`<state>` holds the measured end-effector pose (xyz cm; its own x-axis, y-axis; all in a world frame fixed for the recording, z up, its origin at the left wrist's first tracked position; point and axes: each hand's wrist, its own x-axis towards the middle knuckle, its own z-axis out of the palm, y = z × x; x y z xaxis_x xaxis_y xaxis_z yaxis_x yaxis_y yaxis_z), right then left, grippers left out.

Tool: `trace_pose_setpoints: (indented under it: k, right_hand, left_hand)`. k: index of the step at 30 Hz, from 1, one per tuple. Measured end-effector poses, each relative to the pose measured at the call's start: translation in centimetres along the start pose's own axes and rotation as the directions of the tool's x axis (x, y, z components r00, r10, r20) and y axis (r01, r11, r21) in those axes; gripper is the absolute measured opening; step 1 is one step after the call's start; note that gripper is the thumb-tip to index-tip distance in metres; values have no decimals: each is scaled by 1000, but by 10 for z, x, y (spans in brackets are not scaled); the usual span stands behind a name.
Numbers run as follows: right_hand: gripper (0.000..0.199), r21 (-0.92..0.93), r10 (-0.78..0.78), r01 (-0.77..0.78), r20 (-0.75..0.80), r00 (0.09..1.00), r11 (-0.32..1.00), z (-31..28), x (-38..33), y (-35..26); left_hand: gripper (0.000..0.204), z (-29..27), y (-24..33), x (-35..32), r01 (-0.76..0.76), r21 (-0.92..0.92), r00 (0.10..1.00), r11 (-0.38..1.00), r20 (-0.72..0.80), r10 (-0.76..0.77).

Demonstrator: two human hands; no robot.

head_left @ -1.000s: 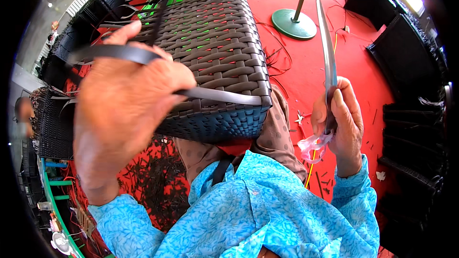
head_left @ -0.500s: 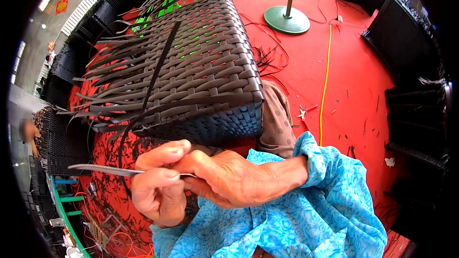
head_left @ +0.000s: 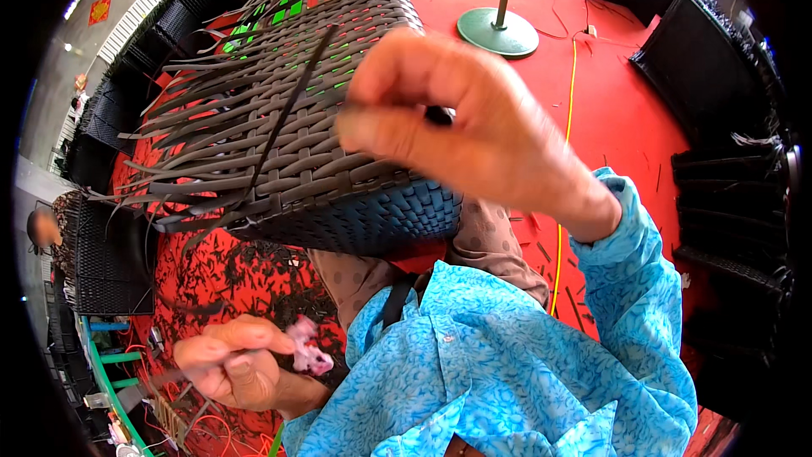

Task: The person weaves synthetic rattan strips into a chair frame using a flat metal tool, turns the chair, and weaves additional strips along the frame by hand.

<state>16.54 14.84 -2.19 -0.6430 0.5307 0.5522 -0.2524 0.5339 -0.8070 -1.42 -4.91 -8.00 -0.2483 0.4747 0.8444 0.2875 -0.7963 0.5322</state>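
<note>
A dark woven piece (head_left: 321, 131) of flat plastic strips lies in front of me, loose strip ends fanning out along its left side. My right hand (head_left: 474, 110) is raised over its near right corner, thumb and fingertips pressed together. Motion blurs those fingertips, so what they hold cannot be made out. Low at the left, my left hand (head_left: 237, 364) pinches a flat grey strip (head_left: 156, 385), which sticks out leftward. Beside its fingers is a crumpled pale pink thing (head_left: 309, 347) of unclear kind. A narrow black strip (head_left: 292, 110) runs slantwise over the weave.
Dark scraps (head_left: 245, 275) litter the red floor (head_left: 609, 118). A yellow cable (head_left: 567, 127) runs along the right, near a pole's round green base (head_left: 497, 32). Dark woven pieces (head_left: 702, 68) stand around both sides. At far left, a person (head_left: 46, 228) is partly visible.
My hands were together around a strip and have parted. The right rose up and rightward over the weave; the left dropped down and left, holding a strip. My knees show more now.
</note>
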Motion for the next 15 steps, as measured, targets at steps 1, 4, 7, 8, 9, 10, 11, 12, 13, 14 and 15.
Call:
trace_pose_setpoints:
  k: [1, 4, 7, 8, 9, 10, 11, 12, 13, 14, 15]
  right_hand:
    - [12, 314, 42, -31, -30, 999, 949, -2, -2, -1]
    - [25, 550, 104, -27, -109, 989, 835, -15, -1, -1]
    - [28, 812, 201, -8, -134, 970, 583, -21, -3, 4]
    - [29, 840, 163, 47, -159, 974, 541, -25, -4, 7]
    - [29, 866, 120, 87, -167, 979, 493, -30, -6, 9]
    - [30, 888, 77, 127, -178, 981, 442, -34, -8, 12]
    - [30, 857, 94, 161, -235, 967, 489, -35, -14, 15]
    - [29, 889, 148, 125, -210, 967, 441, -36, -17, 20]
    - [29, 919, 169, 94, -170, 971, 384, -37, -21, 26]
    - [29, 943, 189, 64, -132, 973, 327, -37, -25, 31]
    - [28, 957, 228, 57, -126, 965, 286, -36, -29, 38]
  left_hand:
    - [29, -5, -2, -1, -21, 133, 1000, 991, -4, 22]
    - [13, -15, -3, -2, -69, 340, 997, 938, 45, 57]
    - [20, -12, 1, -1, 288, 399, 957, 870, -135, -256]
    - [22, -10, 1, 1, 366, 476, 931, 800, -169, -325]
    - [25, -7, 0, 4, 394, 507, 918, 767, -177, -355]
    - [29, -5, -1, 8, 414, 483, 909, 772, -173, -380]
    - [32, -3, -3, 12, 368, 528, 923, 765, -110, -368]
    - [31, -2, -4, 17, 220, 696, 939, 683, 40, -343]
    - [32, 0, -5, 22, 157, 672, 927, 724, 152, -342]
    - [33, 1, -4, 26, 159, 624, 901, 765, 225, -371]
    - [36, 2, -2, 30, 106, 660, 888, 744, 273, -369]
